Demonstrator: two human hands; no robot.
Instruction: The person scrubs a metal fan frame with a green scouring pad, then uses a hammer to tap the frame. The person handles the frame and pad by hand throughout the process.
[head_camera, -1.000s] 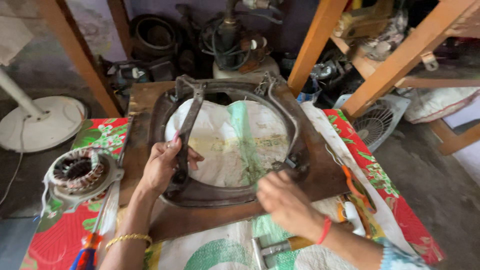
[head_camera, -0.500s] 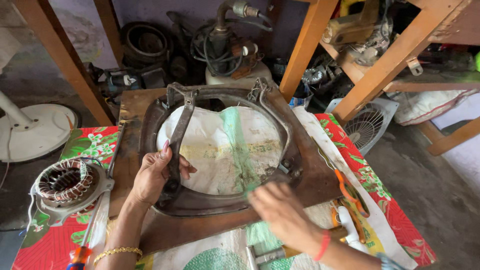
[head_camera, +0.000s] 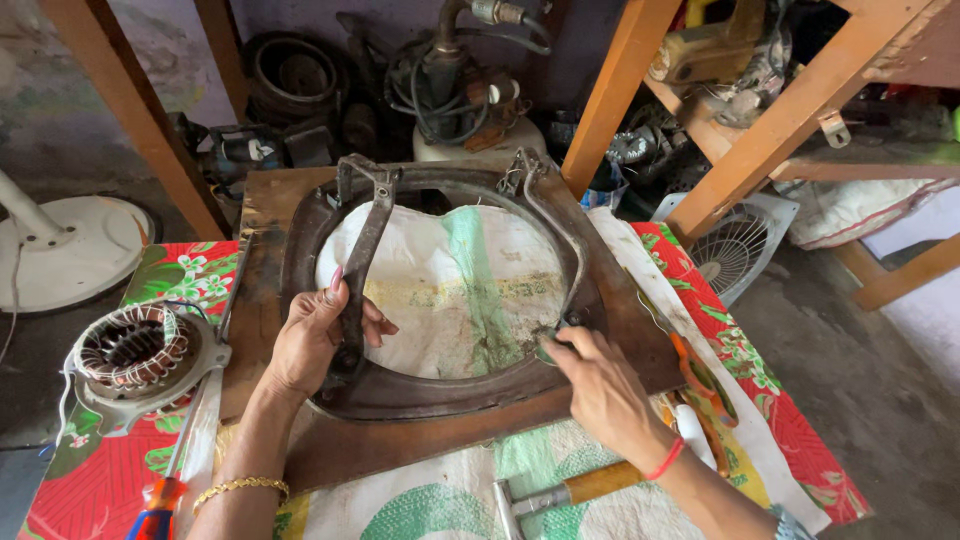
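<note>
Two hands working at one rusty, square metal fan frame (head_camera: 620, 340) with a wide round opening, lying flat on the tabletop (head_camera: 110, 480). Showing through that opening, a white woven sack (head_camera: 450, 290) with a green stripe. Covering the tabletop, a red and green floral cloth. Crossing the frame's left side, a flat brown metal bracket (head_camera: 362, 260), with the left hand (head_camera: 305, 335) wrapping its fingers (head_camera: 335, 290) around the lower part. Pinching at the ring's inner right edge, the right hand (head_camera: 600, 385), fingers nearly closed; whether anything is held, cannot tell. Sitting left of the frame, a round motor stator (head_camera: 135, 350) wound with copper wire. Lying below the frame, a wooden-handled hammer (head_camera: 570, 490) and an orange-handled screwdriver (head_camera: 165, 495). Compared with half a second ago, right hand having moved up from the frame's lower edge to the ring, left hand keeping its grip.
</note>
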